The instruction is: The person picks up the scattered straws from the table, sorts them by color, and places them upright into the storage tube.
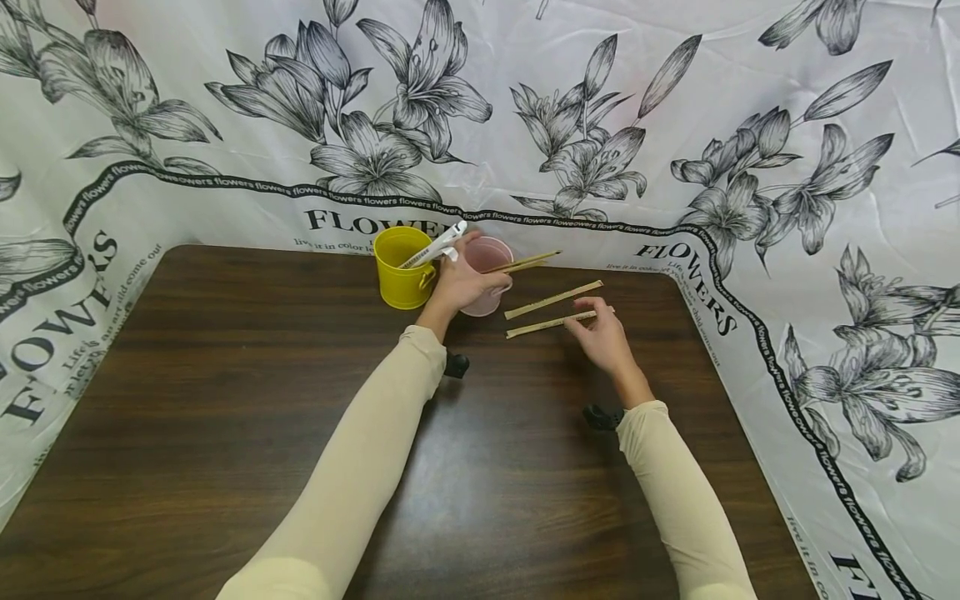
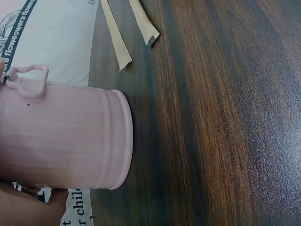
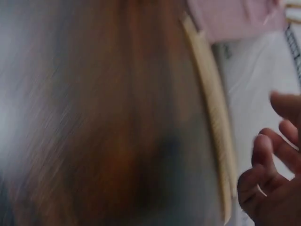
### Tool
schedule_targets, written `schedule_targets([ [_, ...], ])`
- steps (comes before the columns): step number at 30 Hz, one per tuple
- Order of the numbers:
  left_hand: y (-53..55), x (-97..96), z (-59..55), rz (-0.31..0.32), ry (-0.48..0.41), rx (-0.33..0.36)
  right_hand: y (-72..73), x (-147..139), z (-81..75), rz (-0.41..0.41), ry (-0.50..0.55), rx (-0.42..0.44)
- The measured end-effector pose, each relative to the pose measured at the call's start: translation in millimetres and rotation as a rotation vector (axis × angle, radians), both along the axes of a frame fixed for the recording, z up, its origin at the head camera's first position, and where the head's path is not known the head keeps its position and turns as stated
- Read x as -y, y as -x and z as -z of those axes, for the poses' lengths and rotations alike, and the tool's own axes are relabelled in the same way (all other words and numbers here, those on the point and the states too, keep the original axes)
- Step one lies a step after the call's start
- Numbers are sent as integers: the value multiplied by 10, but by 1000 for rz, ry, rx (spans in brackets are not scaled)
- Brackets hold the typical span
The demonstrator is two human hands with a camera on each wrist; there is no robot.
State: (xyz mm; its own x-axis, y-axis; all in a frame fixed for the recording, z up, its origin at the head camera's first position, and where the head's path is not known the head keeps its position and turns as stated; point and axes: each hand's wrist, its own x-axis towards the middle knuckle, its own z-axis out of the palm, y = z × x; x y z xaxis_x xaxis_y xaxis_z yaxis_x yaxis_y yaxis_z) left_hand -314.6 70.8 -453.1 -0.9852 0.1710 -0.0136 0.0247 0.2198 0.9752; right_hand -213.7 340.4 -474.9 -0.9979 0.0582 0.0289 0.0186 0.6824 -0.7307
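My left hand grips a pink metal bucket, fingers on one side and thumb on the other. In the head view, long thin tan sticks lean out of this bucket to the right. Two slim paper-wrapped sticks, the farther one and the nearer one, lie on the table beside it. My right hand hovers over the right end of the nearer one, fingers loosely bent. The right wrist view, blurred, shows that hand with nothing in its fingers, apart from the sticks.
A yellow bucket stands just left of the pink one, with white printed packets leaning out of it. The dark wooden table reaches toward me. Behind it and at the sides hangs a white flower-printed cloth.
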Motion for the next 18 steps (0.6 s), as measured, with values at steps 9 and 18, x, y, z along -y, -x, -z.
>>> schedule_targets([
  [9,4,24,-14,3,2,1,12,-41,311,-148,-207,61],
  [18,16,3,5,1,-1,-14,-6,7,357,-183,-285,58],
])
